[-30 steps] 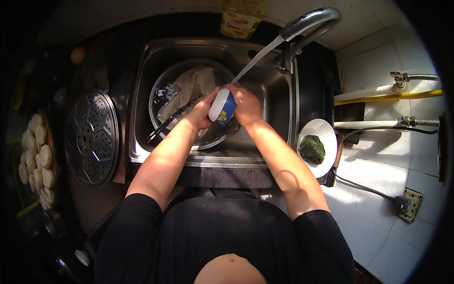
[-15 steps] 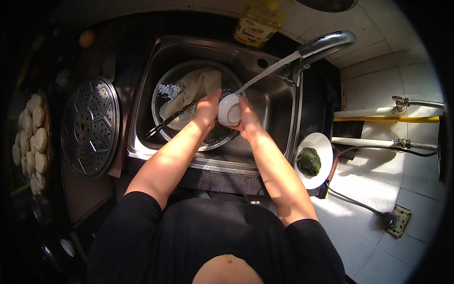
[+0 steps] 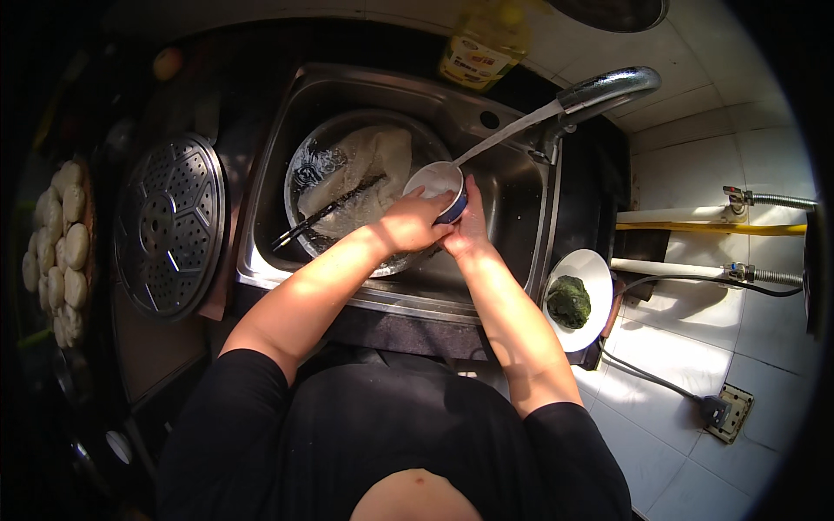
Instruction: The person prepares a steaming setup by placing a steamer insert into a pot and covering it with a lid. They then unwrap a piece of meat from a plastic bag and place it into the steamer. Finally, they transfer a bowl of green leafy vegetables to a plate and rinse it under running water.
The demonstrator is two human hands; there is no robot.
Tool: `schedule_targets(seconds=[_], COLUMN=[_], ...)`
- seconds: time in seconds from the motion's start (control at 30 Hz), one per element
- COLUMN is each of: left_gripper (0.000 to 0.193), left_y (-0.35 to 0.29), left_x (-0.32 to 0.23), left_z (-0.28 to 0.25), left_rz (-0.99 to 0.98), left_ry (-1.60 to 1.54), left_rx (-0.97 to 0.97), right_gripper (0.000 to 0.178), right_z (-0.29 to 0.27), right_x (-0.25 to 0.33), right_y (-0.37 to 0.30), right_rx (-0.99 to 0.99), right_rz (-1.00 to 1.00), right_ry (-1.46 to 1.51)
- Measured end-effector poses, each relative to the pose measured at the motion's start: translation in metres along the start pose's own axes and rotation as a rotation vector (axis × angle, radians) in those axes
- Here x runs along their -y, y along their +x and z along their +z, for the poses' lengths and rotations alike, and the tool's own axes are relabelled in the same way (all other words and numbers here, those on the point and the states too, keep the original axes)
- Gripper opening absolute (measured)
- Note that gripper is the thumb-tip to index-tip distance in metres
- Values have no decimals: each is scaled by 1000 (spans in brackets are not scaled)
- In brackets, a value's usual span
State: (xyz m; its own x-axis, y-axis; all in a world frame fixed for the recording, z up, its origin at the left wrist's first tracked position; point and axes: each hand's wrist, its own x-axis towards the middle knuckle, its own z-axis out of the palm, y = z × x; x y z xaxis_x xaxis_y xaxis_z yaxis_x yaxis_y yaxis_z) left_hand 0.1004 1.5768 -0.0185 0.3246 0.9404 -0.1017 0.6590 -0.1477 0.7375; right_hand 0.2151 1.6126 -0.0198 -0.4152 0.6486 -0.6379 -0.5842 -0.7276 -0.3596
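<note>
A small bowl (image 3: 437, 179), white inside with a blue band outside, is tilted with its mouth upward under the running water. My right hand (image 3: 470, 224) holds it from the right and below. At its near left rim, my left hand (image 3: 413, 222) is closed over the edge, with some fingertips hidden. Water pours from the faucet (image 3: 608, 89) into the bowl. Below lies a round metal basin (image 3: 295, 187) holding water, a wet beige cloth (image 3: 375, 158) and dark chopsticks (image 3: 326, 214), whose ends stick out over the basin's near left rim.
The steel sink (image 3: 512, 247) surrounds the basin. A perforated steamer plate (image 3: 169, 227) and rows of pale dough rounds (image 3: 62, 252) are at left. On the right sits a white plate (image 3: 595, 269) with a dark green clump (image 3: 568, 301). A yellow oil bottle (image 3: 483, 52) stands behind.
The bowl has turned over from base-up to mouth-up, so water now runs into it. My left hand has shifted from its side to its near rim.
</note>
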Motion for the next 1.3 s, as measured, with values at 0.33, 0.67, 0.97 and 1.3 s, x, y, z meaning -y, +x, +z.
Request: schedule_targets(seconds=[0.33, 0.67, 0.97, 1.3], left_gripper=[20, 35, 49, 40], left_y=[-25, -35, -39, -38], left_x=[15, 33, 42, 85], left_z=[-6, 21, -6, -99], left_rz=[86, -534, -537, -329], left_ry=[-70, -1611, -1065, -1266], left_rx=[-473, 133, -703, -1295], right_gripper=[57, 47, 37, 39], right_z=[-5, -5, -42, -81], right_x=[-13, -16, -25, -11], right_y=[12, 1, -26, -89], right_rx=[123, 306, 11, -175], right_rz=[-51, -402, -331, -264], right_ry=[117, -405, -916, -658])
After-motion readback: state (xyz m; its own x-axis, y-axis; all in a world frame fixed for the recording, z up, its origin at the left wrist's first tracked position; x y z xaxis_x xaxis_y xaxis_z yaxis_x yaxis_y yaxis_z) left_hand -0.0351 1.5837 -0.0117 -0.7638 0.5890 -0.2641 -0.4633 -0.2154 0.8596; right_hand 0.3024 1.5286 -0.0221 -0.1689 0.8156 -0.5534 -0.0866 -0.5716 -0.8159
